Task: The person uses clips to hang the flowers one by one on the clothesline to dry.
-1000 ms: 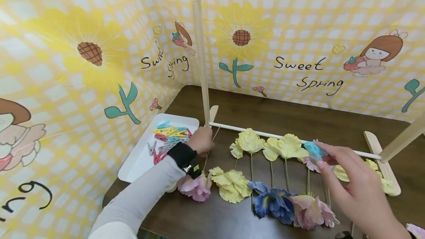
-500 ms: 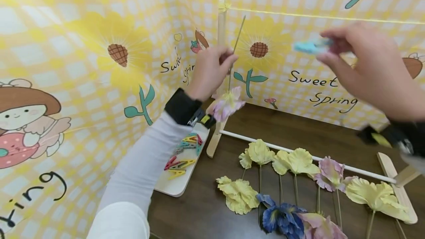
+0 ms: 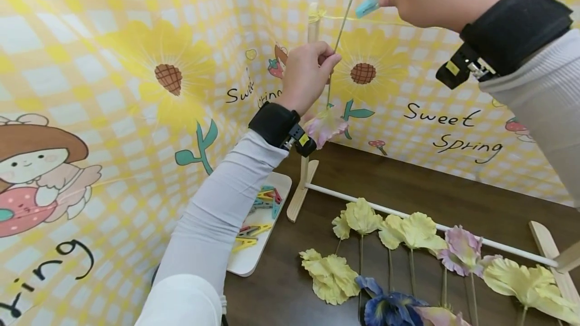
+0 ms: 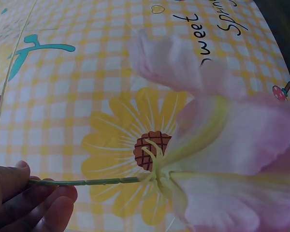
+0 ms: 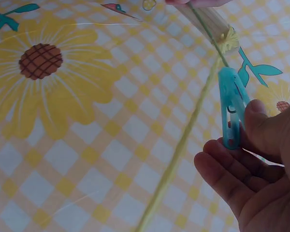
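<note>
My left hand pinches the green stem of a pink artificial flower, which hangs bloom down with the stem pointing up beside the yellow string. The left wrist view shows the pale pink petals close up. In my right hand is a light blue clothespin, pinched between thumb and fingers near its handle end. Its nose points toward the stem tip and the string, and overlaps the stem's end in the right wrist view. The string is tied round the top of a wooden post.
A white tray with several coloured clothespins stands left, partly behind my left sleeve. Yellow flowers, a blue flower and pink ones lie on the dark table. A white rod joins the stand's wooden feet.
My left hand has lifted the pink flower from the table and turned it bloom down. My right hand has carried the blue clothespin up and left to the string.
</note>
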`<state>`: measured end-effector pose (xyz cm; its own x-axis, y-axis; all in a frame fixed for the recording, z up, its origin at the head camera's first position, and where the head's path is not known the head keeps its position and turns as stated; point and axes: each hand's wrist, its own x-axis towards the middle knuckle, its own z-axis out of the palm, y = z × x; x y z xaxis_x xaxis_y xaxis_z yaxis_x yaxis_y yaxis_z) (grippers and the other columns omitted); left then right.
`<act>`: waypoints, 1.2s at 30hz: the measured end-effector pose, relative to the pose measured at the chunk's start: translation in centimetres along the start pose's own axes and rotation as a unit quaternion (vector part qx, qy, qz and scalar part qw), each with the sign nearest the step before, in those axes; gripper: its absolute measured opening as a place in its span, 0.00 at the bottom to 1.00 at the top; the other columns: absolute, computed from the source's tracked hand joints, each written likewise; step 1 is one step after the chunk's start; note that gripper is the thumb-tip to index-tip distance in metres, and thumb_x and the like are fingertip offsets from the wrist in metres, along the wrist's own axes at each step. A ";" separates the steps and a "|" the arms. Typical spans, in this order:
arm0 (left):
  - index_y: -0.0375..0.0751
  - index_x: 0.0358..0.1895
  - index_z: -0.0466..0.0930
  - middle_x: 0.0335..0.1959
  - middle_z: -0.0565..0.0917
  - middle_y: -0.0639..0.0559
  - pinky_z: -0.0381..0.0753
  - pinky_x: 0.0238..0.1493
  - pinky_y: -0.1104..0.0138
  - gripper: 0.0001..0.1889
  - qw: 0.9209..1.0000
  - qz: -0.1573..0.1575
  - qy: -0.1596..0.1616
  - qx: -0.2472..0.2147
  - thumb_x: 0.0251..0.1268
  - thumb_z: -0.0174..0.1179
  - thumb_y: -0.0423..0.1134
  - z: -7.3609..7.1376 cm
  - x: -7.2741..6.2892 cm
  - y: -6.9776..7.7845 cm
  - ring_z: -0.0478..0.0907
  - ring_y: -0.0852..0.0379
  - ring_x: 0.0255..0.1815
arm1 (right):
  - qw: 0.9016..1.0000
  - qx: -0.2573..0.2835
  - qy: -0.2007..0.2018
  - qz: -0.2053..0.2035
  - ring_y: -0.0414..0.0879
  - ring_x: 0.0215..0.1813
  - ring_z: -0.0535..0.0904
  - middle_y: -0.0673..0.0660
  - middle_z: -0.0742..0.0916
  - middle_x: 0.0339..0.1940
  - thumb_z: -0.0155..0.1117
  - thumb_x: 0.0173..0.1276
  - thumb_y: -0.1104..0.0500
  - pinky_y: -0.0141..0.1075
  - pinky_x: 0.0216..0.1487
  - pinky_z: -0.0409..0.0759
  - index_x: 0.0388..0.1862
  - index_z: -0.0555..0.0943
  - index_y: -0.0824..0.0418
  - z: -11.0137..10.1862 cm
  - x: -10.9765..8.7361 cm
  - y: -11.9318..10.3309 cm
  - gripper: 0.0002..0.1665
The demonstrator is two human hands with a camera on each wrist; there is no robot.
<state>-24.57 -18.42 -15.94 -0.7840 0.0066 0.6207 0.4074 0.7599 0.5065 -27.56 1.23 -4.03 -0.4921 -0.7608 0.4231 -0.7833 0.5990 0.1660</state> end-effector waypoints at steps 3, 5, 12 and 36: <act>0.39 0.43 0.84 0.30 0.83 0.51 0.73 0.35 0.75 0.11 1.000 0.001 0.004 -0.018 0.71 0.58 0.43 0.2 0.3 0.3 0.79 0.61 0.26 | 1.000 -0.009 -0.001 0.011 0.63 0.37 0.69 0.75 0.76 0.45 0.47 0.77 0.66 0.52 0.40 0.66 0.48 0.75 0.81 -0.1 0.6 0.3 0.16; 0.39 0.42 0.84 0.29 0.84 0.50 0.74 0.34 0.76 0.11 0.999 0.000 0.006 -0.034 0.71 0.58 0.43 0.3 0.5 0.5 0.80 0.61 0.25 | 1.000 -0.004 -0.012 0.027 0.61 0.36 0.68 0.73 0.76 0.44 0.46 0.78 0.65 0.50 0.38 0.65 0.47 0.75 0.80 -0.2 0.8 0.4 0.16; 0.38 0.42 0.84 0.28 0.83 0.50 0.75 0.33 0.75 0.10 0.998 0.003 0.002 -0.055 0.71 0.58 0.41 0.5 0.3 0.1 0.80 0.61 0.25 | 0.996 0.010 -0.048 0.070 0.56 0.31 0.66 0.68 0.77 0.39 0.45 0.79 0.62 0.44 0.32 0.63 0.48 0.77 0.76 0.0 1.5 0.0 0.17; 0.39 0.42 0.85 0.27 0.83 0.51 0.72 0.33 0.73 0.11 0.999 -0.005 -0.010 -0.039 0.71 0.58 0.42 0.8 0.5 0.1 0.78 0.61 0.25 | 0.990 0.029 -0.112 0.083 0.54 0.32 0.68 0.68 0.78 0.43 0.47 0.78 0.61 0.42 0.34 0.67 0.53 0.75 0.75 0.5 2.7 -0.9 0.18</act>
<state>-25.30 -17.85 -16.11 -0.7964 0.0127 0.6046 0.4346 0.7072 0.5576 -28.38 -1.48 -3.44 -0.6828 -0.6931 0.2312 -0.7018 0.7102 0.0563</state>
